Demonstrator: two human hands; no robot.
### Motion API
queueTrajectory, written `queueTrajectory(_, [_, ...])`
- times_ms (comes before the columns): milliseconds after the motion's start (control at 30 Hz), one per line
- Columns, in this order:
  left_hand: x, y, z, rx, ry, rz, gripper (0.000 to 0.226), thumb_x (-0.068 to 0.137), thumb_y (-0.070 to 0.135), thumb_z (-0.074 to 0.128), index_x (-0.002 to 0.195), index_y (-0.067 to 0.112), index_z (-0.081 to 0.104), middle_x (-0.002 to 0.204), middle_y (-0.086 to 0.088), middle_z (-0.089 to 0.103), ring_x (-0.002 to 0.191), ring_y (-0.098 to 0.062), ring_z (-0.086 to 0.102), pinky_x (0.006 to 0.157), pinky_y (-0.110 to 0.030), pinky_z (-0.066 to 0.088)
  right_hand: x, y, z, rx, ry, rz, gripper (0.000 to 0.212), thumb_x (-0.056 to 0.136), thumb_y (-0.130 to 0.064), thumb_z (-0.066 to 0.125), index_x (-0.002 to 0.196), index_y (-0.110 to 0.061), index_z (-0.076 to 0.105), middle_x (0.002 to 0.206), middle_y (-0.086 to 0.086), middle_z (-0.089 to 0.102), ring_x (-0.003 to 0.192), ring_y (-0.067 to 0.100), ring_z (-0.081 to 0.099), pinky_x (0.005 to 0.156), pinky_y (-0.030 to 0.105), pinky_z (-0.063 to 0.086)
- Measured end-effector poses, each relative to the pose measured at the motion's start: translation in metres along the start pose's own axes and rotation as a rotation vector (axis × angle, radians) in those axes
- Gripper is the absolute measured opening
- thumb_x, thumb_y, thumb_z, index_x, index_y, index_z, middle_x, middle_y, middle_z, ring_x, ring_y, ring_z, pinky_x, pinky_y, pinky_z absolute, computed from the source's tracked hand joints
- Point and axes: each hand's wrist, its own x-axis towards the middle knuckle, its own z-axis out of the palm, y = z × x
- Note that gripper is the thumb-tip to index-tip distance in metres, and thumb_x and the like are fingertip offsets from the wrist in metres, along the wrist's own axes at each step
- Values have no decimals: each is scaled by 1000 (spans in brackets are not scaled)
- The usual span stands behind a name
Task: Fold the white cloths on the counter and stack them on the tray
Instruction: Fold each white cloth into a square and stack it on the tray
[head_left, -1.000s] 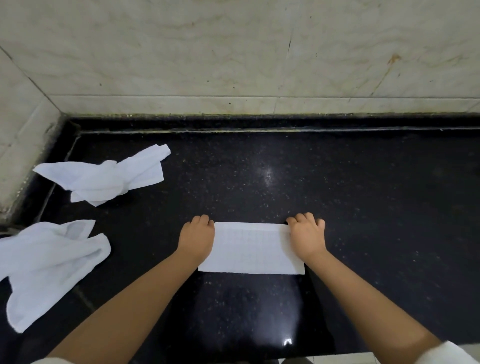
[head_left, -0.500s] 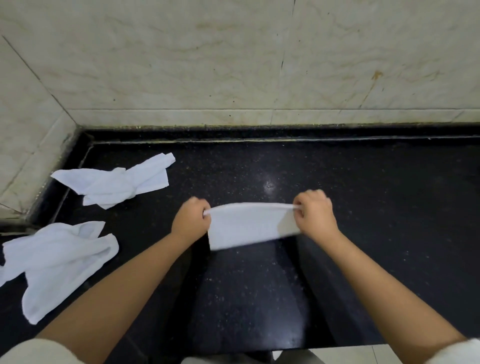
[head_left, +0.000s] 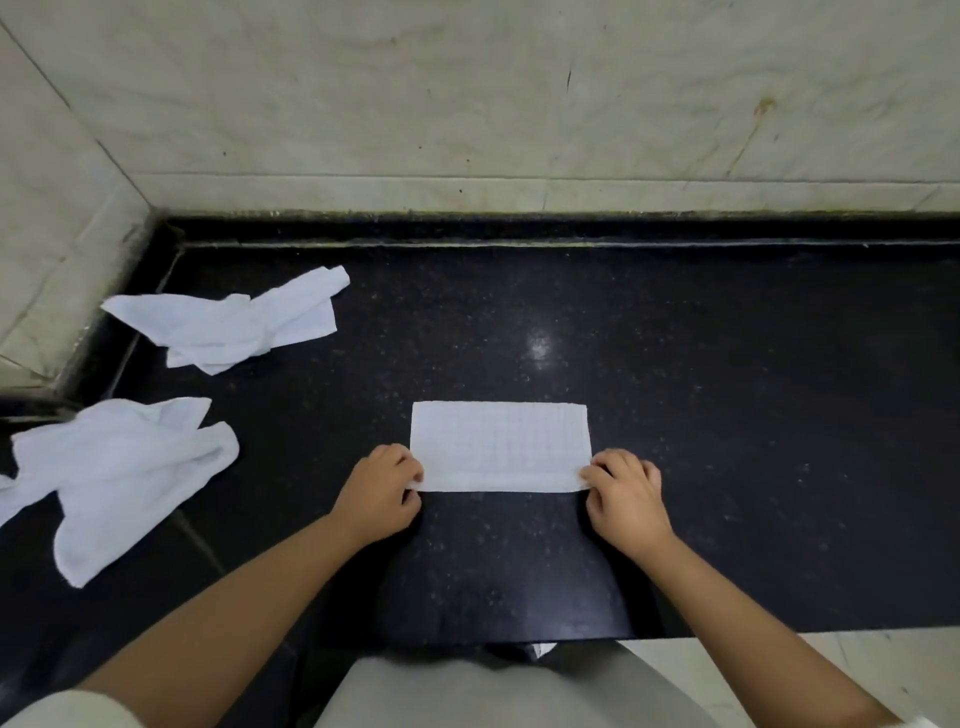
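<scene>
I see a black speckled desk set against pale tiled walls. 3 white cloths lie on it: a folded rectangle near the front edge, a crumpled one at the far left, another nearer left.

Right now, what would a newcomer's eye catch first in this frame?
The folded white cloth lying flat mid-counter, bright against the black counter, with the left hand and right hand pinching its near corners. Then two crumpled cloths at far left.
</scene>
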Motion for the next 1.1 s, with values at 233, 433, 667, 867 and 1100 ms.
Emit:
queueTrajectory(233, [24,21,4,-8,82,-72,36,77,14,48,103,-4,66,112,-21,64,103,-38,61,85,-48,53,14,-15,-13,-46,-167,469,33,92,-36,43,112,-11,54,117,7,56,111,25,47,92,37,36])
queueTrajectory(433, [43,25,21,81,-7,-178,57,99,31,35,147,6,16,157,-9,7,146,-23,3,118,-40,6,20,-27,-9,-26,-290,646,37,93,-36,40,112,-7,52,119,9,57,111,26,51,92,38,37])
queueTrajectory(667, [44,27,24,177,-54,-216,63,99,40,24,148,10,1,158,-5,-6,145,-19,-9,118,-36,-4,31,-36,-14,42,-359,752,28,94,-27,42,107,-7,57,115,9,60,107,26,53,92,36,34])
queueTrajectory(867, [44,29,22,173,-68,-228,63,98,40,25,149,10,1,158,-5,-6,145,-19,-9,117,-37,-4,30,-41,-16,198,-232,793,9,88,-17,47,82,-11,48,85,5,58,80,23,53,77,32,33])
queueTrajectory(1100, [34,18,10,54,2,-247,62,99,38,27,149,10,3,158,-4,-2,145,-17,-5,118,-36,-1,37,-91,-37,690,114,507,16,80,-3,59,73,-11,47,66,-3,47,63,14,44,55,17,34])
